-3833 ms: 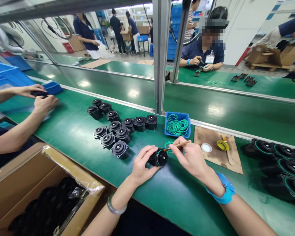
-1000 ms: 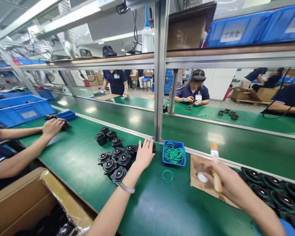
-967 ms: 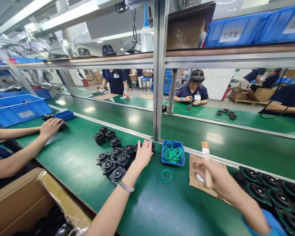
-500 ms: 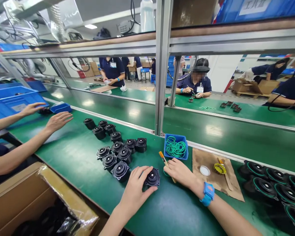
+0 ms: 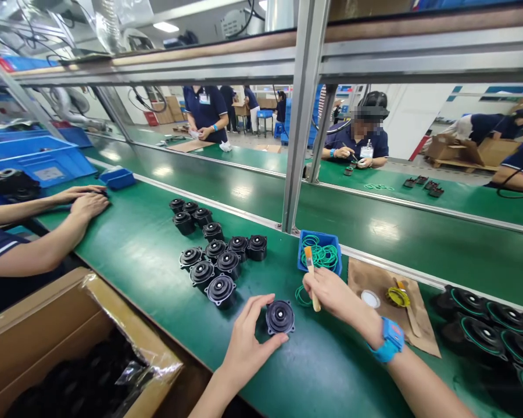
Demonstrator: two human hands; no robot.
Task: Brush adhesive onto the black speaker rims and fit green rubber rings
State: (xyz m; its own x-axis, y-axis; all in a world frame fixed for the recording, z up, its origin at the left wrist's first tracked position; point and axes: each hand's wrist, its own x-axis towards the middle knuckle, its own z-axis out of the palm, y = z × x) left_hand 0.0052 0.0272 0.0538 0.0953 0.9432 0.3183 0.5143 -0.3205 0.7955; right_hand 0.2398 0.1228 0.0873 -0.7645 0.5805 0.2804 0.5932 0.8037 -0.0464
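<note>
My left hand [image 5: 249,339] curves around a round black motor housing [image 5: 280,317] on the green table, index fingertip at its top edge and thumb at its lower edge. The housing stands upright, a small pale pin at its centre. In my right hand [image 5: 329,293], closed, is a small wooden-handled brush [image 5: 309,259], orange bristles upward. A green rubber ring [image 5: 301,296] shows at that hand's fingertips; whether it is pinched or only touched I cannot tell. Just beyond, a blue bin [image 5: 339,261] contains many similar rings.
Several black housings [image 5: 221,290] stand left of centre. At the right, housings with green rings [image 5: 482,335] cluster beside brown cardboard [image 5: 425,342] bearing a yellow pot [image 5: 397,296] and white lid [image 5: 370,299]. A co-worker's hands [image 5: 89,206] are at left, behind an open carton [image 5: 35,307].
My view has shifted slightly. My right hand has turned the brush more upright, and more of the green ring shows. The co-worker's hands at left have come together.
</note>
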